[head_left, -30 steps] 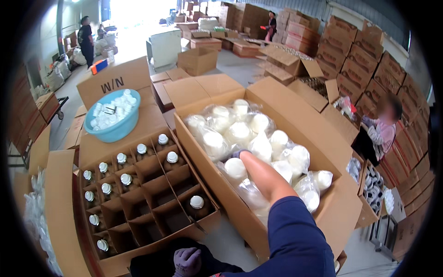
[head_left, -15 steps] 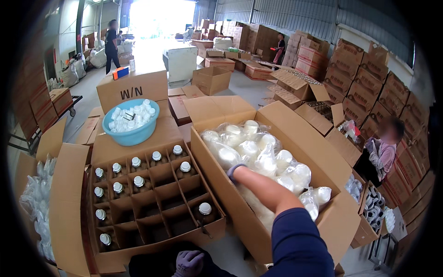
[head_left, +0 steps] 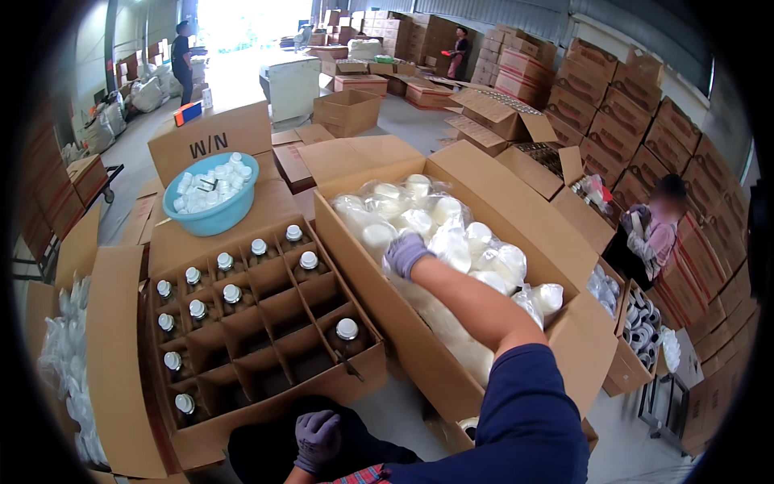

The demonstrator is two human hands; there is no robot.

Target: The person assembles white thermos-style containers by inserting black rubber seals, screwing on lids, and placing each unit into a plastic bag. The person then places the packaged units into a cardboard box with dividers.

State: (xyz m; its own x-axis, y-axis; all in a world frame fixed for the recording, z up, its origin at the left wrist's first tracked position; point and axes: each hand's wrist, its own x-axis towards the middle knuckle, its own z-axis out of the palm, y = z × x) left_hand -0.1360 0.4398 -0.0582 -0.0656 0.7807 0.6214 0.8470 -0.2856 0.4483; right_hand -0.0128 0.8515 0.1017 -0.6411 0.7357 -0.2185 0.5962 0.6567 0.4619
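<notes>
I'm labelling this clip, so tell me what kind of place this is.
Most likely a warehouse or packing floor. Stacked cardboard boxes line the wall, a divided carton holds capped bottles, and the right hand reaches into a large box of bagged white bottles.

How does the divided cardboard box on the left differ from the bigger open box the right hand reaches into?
The divided cardboard box has cell partitions holding upright white-capped bottles, some cells empty. The bigger open cardboard box has no dividers and holds plastic-bagged white bottles, where the gloved right hand rests. Both are brown with flaps open.
</notes>
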